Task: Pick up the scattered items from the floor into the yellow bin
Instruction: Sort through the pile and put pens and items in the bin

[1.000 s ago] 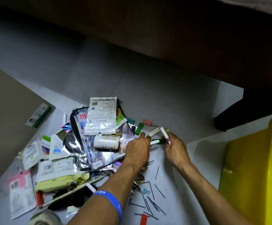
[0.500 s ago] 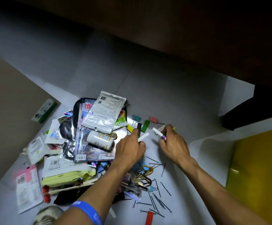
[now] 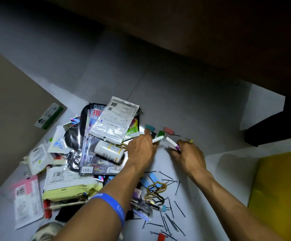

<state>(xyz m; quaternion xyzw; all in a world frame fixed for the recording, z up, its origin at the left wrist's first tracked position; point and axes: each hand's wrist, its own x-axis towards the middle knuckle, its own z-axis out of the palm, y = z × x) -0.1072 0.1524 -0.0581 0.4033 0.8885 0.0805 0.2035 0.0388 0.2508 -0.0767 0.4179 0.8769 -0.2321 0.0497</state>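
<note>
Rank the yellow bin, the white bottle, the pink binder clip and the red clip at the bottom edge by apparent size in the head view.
1. yellow bin, largest though cut off by the frame.
2. white bottle.
3-4. pink binder clip and red clip: look alike; the red one is cropped and nearer, so unranked.

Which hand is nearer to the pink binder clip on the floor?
The right hand, slightly. It is just below and right of the pink binder clip, holding a marker that points at it. The left hand is lower left, farther away.
</note>
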